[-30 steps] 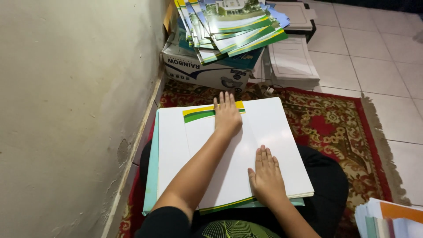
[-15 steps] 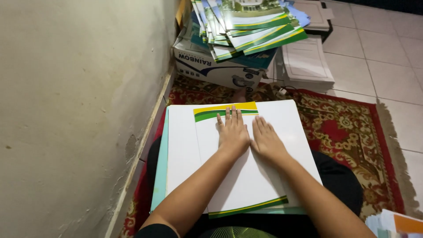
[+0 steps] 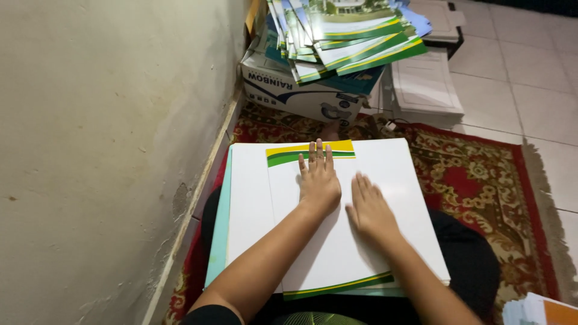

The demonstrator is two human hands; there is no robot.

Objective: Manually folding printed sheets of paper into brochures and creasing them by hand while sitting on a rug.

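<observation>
Both hands lie flat on a white sheet with green and yellow bands, resting on the person's lap.

The left hand [image 3: 319,180] is open, palm down, fingers together and extended toward the yellow and green band at the far edge of the sheet [image 3: 313,253]. The right hand [image 3: 370,207] is open, palm down, just beside the left hand and slightly nearer the body; neither hand grips anything. The sheet lies on top of a white board [image 3: 400,174], which rests on a pale teal panel [image 3: 218,235]. A patterned red rug [image 3: 481,180] covers the floor. Beyond the board, a cardboard box [image 3: 301,90] carries a fanned stack of green booklets [image 3: 349,36], against the wall [image 3: 108,150].
</observation>
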